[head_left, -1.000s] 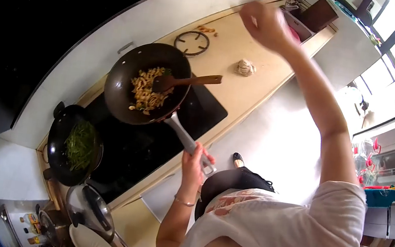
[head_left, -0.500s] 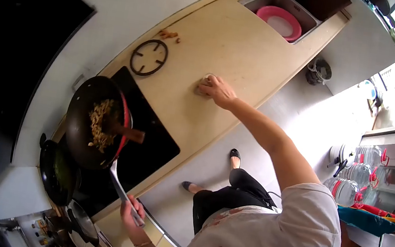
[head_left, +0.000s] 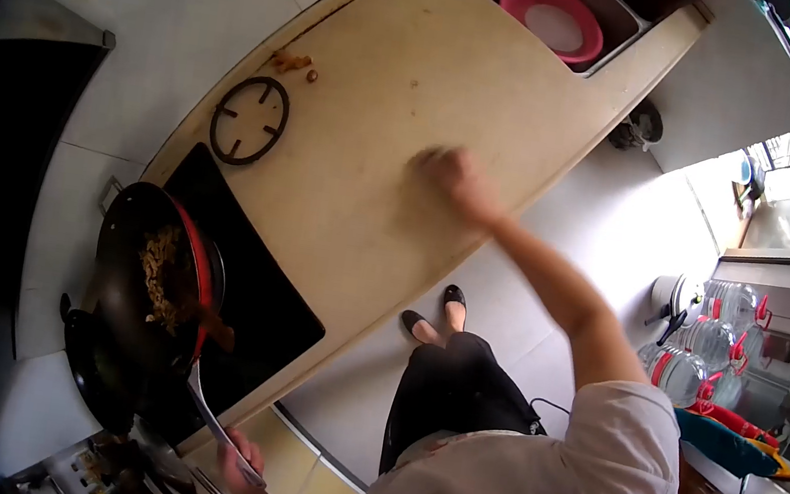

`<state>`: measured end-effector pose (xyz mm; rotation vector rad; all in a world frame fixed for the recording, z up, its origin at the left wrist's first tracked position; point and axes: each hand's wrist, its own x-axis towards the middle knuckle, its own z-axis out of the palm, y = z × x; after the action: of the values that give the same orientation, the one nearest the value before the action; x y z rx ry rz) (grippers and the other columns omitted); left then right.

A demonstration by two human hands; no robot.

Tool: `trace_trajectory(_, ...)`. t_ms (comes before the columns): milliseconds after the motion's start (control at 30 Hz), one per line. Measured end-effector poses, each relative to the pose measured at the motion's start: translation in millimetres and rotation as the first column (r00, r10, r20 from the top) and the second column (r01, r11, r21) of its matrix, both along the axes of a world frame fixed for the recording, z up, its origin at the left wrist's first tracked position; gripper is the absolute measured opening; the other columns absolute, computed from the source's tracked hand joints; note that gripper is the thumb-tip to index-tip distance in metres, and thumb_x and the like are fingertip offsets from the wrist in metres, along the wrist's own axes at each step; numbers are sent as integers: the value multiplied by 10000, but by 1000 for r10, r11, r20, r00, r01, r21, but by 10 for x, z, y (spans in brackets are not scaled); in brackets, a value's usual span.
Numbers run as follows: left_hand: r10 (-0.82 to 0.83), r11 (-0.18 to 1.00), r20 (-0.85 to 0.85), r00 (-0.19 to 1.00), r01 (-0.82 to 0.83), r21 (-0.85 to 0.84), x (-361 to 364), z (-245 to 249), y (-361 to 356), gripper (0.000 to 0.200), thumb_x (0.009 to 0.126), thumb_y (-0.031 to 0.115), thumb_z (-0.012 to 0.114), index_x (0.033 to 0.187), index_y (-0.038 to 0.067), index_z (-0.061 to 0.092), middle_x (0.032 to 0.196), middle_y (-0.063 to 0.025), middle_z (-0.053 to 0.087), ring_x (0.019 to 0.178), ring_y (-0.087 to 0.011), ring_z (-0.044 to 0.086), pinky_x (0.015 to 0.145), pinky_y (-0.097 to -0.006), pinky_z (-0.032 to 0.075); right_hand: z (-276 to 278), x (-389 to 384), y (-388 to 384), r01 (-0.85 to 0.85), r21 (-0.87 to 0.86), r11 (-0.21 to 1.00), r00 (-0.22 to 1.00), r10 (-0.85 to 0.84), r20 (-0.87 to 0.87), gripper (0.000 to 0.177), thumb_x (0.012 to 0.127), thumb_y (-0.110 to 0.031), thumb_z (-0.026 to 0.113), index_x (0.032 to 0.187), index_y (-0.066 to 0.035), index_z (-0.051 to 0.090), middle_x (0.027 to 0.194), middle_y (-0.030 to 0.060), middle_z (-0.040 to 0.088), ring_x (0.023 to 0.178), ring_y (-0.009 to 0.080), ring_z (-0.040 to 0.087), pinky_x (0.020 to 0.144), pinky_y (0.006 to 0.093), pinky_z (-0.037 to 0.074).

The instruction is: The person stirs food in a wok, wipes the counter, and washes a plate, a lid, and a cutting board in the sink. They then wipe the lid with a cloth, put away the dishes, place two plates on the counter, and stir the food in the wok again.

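My left hand (head_left: 241,463) is closed round the long metal handle of a dark wok (head_left: 123,280). The wok has a red outer rim and sits tilted over the black cooktop (head_left: 274,316). Browned, chopped food (head_left: 158,279) lies inside it, with a brown wooden utensil (head_left: 217,328) across the near rim. My right hand (head_left: 459,183) is on or just above the beige countertop (head_left: 355,171), smeared by motion. Its fingers are curled over a small dark blur that I cannot make out.
A round black burner ring (head_left: 249,120) and some brown scraps (head_left: 292,63) lie by the wall side. At the far end a sink (head_left: 623,26) holds a pink basin (head_left: 520,7). Another dark pan (head_left: 90,366) is beside the wok. Large water bottles (head_left: 705,341) stand behind me.
The view has shifted, and my feet are now closer together. My right hand has turned from sharp to blurred on the countertop. My left hand keeps its grip on the wok's handle.
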<state>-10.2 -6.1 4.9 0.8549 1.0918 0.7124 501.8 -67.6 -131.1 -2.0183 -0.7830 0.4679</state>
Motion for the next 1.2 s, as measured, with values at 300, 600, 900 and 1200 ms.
trace_trajectory(300, -32, 998, -104, 994, 37, 42, 106, 145, -9, 256, 791, 227, 449, 937, 17, 448, 531, -33, 376, 361, -134, 377, 324, -235, 317, 296, 885, 229, 361, -71, 930, 801, -270, 535, 248, 779, -310, 463, 948, -142, 532, 971, 177, 482, 870, 326, 503, 688, 408, 422)
trace_trajectory(600, -49, 983, -144, 988, 73, 169, 30, 61, -37, 301, 808, 260, 451, 997, 26, 458, 531, -13, 370, 386, -97, 353, 349, -213, 299, -226, -1403, 1032, -585, 36, 810, 514, 336, 789, 244, 792, -103, 430, 1024, -120, 507, 920, 90, 484, 940, 203, 490, 759, 297, 431)
trace_trajectory(900, 1, 997, -646, 763, 52, 63, 140, 346, -69, 305, 829, 199, 471, 1068, 9, 476, 534, -39, 510, 368, -94, 396, 332, -172, 314, 169, 1925, 631, 478, -25, 878, 879, -477, 16, 359, 794, -290, 439, 1034, -23, 419, 902, 206, 545, 835, 350, 530, 723, 430, 410)
trace_trajectory(1200, 174, 962, -981, 82, 200, 187, -384, -245, -233, 402, 777, 277, 512, 1093, 44, 426, 784, -123, 543, 664, -161, 515, 568, -346, 440, 145, 1103, 1672, -628, -54, 777, 742, 618, 260, 312, 792, -306, 457, 1049, -133, 488, 1017, 132, 492, 983, 310, 452, 854, 407, 345)
